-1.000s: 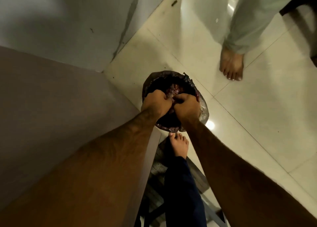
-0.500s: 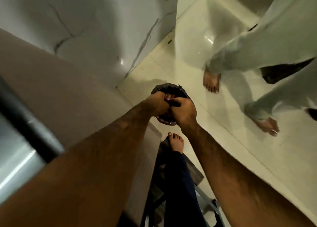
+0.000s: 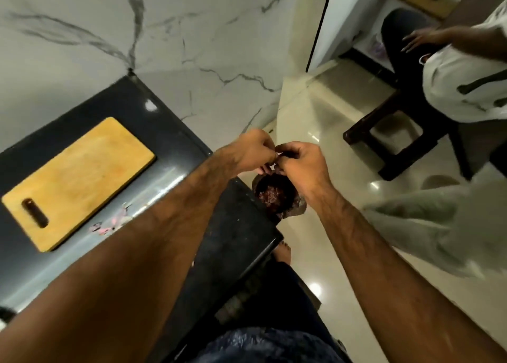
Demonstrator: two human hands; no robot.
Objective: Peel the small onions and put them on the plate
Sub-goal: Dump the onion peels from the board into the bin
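Note:
My left hand and my right hand meet fingertip to fingertip above a dark waste bin on the floor. Both pinch a small onion between them; it is almost wholly hidden by the fingers. The bin is lined with a dark bag and holds reddish onion skins. No plate is in view.
A wooden cutting board lies on the dark counter at left, with pink peel scraps near its front edge. Another person sits on a dark wooden stool at right. My foot rests below the bin.
The view has lifted from the floor and now shows the counter and board. My hands have risen from the bin's mouth to above it. The other person has moved from standing to sitting.

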